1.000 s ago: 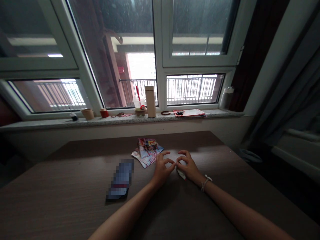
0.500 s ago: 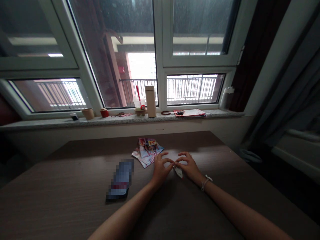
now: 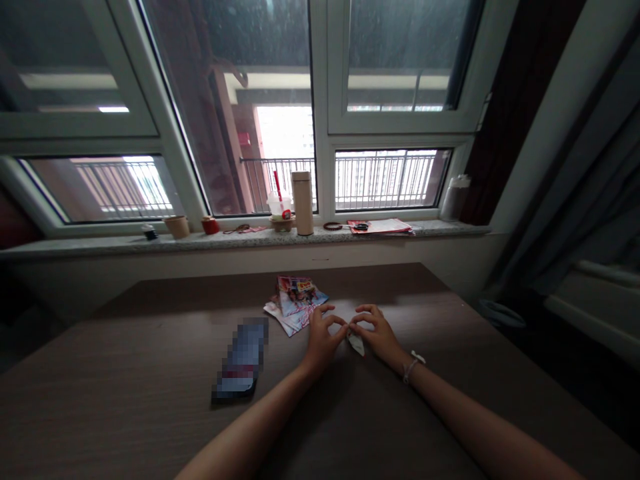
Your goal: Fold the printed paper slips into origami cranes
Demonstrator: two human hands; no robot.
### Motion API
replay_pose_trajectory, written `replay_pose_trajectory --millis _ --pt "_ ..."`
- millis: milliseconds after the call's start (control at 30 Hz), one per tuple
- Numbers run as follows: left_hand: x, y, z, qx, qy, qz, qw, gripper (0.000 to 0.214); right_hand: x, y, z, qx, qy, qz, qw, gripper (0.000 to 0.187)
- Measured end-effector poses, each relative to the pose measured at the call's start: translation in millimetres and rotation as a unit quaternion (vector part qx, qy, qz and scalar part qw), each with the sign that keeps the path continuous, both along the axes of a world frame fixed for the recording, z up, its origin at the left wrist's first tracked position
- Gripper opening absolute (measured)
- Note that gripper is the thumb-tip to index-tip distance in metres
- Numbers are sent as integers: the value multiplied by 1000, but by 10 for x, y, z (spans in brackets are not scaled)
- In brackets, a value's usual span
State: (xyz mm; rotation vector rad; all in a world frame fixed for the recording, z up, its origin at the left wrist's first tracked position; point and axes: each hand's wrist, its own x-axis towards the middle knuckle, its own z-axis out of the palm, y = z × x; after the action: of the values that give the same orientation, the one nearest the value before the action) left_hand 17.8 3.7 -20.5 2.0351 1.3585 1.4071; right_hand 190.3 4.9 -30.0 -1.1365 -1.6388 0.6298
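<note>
Thumb and forefinger pinched, my left hand [image 3: 321,339] grips the top edge of a small whitish folded piece of paper [image 3: 357,343]. My right hand [image 3: 383,337] pinches the same edge from the other side, and the two sets of fingertips meet there. The lower end of the paper hangs below the fingers, pointed and tilted to the right. Its exact fold is too small to make out. Just beyond my left hand lie several colourful printed leaflets [image 3: 295,301], overlapping on the brown table [image 3: 165,347].
A blurred-out phone-like object [image 3: 243,360] lies left of my left forearm. Along the stone windowsill [image 3: 240,241] stand a beige flask [image 3: 302,203], a clear cup with a red straw [image 3: 278,203], a paper cup [image 3: 176,227], papers with scissors [image 3: 383,227] and a bottle [image 3: 455,199].
The paper's lower tip has shifted slightly within the pinch, and the small red spot at its end no longer shows. Both hands stay in nearly the same place.
</note>
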Motion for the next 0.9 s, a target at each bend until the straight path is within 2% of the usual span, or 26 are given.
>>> replay_pose_trajectory --millis 667,900 --pt "-15 -16 52 -8 16 -2 1000 4 12 3 -7 -2 -18 27 999 21" --pt "-61 -12 85 -34 -6 14 999 4 7 8 -17 -9 -38 -29 999 26"
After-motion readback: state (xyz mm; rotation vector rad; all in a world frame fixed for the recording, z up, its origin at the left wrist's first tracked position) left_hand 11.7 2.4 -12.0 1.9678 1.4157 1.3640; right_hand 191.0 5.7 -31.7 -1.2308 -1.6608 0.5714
